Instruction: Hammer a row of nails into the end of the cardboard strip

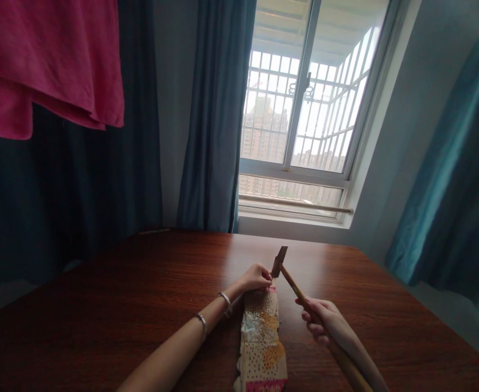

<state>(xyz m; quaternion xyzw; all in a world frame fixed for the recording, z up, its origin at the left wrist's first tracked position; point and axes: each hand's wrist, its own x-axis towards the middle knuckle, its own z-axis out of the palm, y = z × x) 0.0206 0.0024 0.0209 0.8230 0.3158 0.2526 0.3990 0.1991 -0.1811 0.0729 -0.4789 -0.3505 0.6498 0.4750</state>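
Note:
A long narrow board wrapped in spotted cream and pink paper [261, 340] lies on the dark wooden table [112, 310], pointing away from me. My left hand [255, 276] is closed in a pinch at the board's far end, holding something too small to make out. My right hand [323, 321] grips the wooden handle of a hammer [290, 283]. The hammer's metal head [279, 261] hovers just beside my left fingertips, above the board's far end. Two bracelets sit on my left wrist.
A window with a metal grille [304, 109] stands behind the table, with blue curtains [212, 120] on both sides. A pink cloth [51, 60] hangs at the upper left. The table's far edge runs below the window sill.

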